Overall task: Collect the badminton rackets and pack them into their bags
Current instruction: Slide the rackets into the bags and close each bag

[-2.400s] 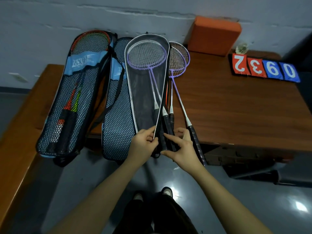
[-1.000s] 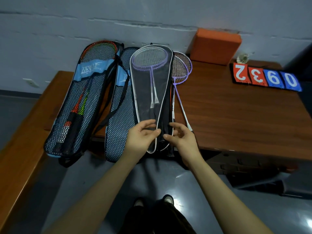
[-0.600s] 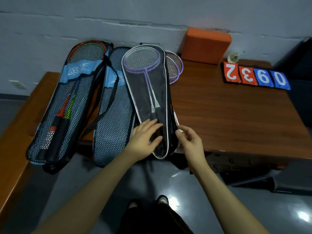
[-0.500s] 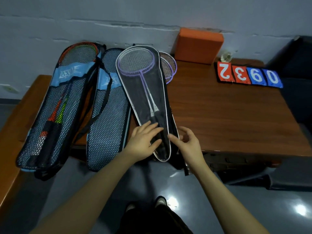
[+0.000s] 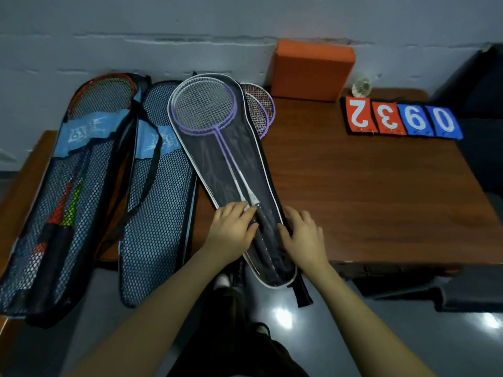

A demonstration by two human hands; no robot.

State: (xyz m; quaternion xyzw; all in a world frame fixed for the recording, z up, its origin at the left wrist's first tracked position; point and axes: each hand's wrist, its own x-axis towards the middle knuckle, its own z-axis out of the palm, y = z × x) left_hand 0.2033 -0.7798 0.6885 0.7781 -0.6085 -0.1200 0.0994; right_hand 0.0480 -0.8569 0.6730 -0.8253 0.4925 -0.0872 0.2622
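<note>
Rackets (image 5: 215, 123) with purple frames lie inside the black see-through bag (image 5: 245, 170) under both your hands: your left hand (image 5: 231, 229) rests flat on it over the grips with fingers straight, and your right hand (image 5: 302, 235) presses its right edge, fingers loosely spread. That bag lies on the desk (image 5: 367, 191), its lower end overhanging the front edge, beside two blue mesh bags (image 5: 158, 213).

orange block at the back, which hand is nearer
Right. The right hand lies below the orange block, on the black bag; the left hand sits further left.
</note>
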